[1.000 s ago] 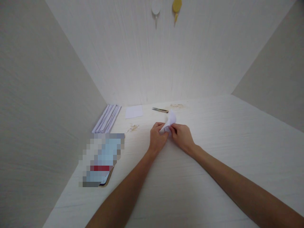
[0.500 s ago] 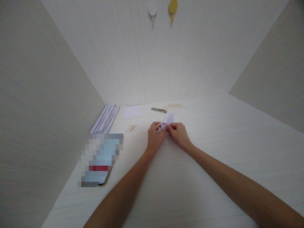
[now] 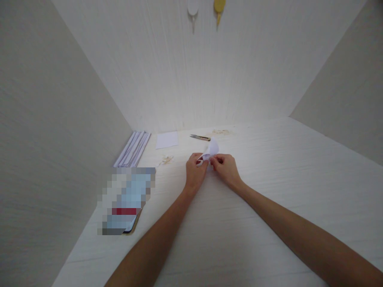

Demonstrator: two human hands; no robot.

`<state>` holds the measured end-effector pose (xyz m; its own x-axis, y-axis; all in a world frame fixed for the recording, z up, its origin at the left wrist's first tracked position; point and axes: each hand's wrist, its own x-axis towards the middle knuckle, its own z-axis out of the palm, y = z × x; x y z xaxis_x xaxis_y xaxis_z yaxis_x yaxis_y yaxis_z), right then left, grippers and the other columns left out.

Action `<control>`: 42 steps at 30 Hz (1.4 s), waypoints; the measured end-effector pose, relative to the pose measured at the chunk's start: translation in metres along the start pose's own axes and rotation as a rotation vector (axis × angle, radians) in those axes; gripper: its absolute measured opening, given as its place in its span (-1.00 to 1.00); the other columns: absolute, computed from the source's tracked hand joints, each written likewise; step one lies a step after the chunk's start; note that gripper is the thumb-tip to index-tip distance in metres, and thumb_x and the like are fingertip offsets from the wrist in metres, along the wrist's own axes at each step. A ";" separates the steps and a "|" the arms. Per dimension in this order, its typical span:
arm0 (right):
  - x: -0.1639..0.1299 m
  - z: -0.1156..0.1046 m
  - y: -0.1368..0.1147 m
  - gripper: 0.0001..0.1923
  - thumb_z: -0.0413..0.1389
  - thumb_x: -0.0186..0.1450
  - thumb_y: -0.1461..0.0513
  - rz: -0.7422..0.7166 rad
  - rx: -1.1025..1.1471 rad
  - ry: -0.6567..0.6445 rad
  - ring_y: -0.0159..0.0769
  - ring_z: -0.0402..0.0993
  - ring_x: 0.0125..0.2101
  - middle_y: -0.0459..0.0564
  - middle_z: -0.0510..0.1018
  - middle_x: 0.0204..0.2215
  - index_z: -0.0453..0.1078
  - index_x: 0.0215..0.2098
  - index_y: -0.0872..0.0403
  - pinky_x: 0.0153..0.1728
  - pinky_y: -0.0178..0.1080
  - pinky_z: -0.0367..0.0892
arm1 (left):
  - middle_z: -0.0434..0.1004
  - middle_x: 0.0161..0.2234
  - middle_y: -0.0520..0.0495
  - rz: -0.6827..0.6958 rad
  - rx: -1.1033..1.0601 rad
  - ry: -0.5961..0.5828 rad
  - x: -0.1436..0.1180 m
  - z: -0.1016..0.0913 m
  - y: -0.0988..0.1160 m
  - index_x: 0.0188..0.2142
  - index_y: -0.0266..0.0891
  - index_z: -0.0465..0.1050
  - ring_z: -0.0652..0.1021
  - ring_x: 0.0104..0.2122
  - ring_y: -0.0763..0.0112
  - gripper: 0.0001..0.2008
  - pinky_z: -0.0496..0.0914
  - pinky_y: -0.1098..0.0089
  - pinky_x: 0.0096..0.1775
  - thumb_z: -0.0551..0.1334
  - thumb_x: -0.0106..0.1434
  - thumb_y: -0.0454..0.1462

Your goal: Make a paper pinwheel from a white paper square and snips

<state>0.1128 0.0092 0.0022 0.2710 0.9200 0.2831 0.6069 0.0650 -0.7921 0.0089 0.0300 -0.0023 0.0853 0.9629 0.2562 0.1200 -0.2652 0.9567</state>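
Note:
A white sheet of paper (image 3: 213,146), curled and partly folded, is held between both hands over the middle of the table. My left hand (image 3: 195,170) is closed on its left part, with thumb and fingers pinching the lower edge. On the right side, my right hand (image 3: 226,166) pinches the same paper between thumb and forefinger. The fingertips of the two hands are close together, and the fold between them is partly hidden. Just beyond the paper lies a pair of thread snips (image 3: 200,137), its blades toward the left.
Folded white papers (image 3: 133,149) are stacked at the back left, with a flat white sheet (image 3: 166,140) beside them. Thin tan strands (image 3: 166,160) lie in a small heap; more strands (image 3: 220,131) lie near the back wall. A partly pixelated phone-like object (image 3: 131,199) rests at left.
The upper part of the paper has bent over to the left and looks wider and more curled. Both hands keep their grip in nearly the same place.

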 end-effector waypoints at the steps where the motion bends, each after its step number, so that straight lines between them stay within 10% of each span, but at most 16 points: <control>1: 0.000 0.000 0.000 -0.73 -0.06 0.06 0.22 -0.001 -0.002 -0.003 -0.42 0.17 -0.68 -0.11 0.27 -0.78 0.22 -0.76 0.12 -0.60 -0.34 0.04 | 0.44 -0.38 -0.06 0.003 -0.003 0.007 0.000 0.000 0.000 -0.45 -0.30 0.44 0.45 -0.35 0.43 -0.87 0.33 0.40 -0.27 0.16 -0.04 -0.43; 42: 0.000 -0.002 -0.001 -0.74 -0.04 0.07 0.23 0.038 0.019 0.032 -0.42 0.20 -0.67 -0.11 0.31 -0.77 0.23 -0.74 0.12 -0.60 -0.35 0.05 | 0.51 -0.18 -0.10 -0.030 -0.144 -0.118 0.001 0.002 -0.008 -0.15 -0.27 0.42 0.49 -0.19 0.36 -0.64 0.32 0.30 -0.09 0.17 -0.01 -0.38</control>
<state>0.1137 0.0082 0.0038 0.3179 0.9089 0.2698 0.5817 0.0377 -0.8125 0.0099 0.0325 -0.0096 0.2004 0.9553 0.2172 -0.0181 -0.2181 0.9758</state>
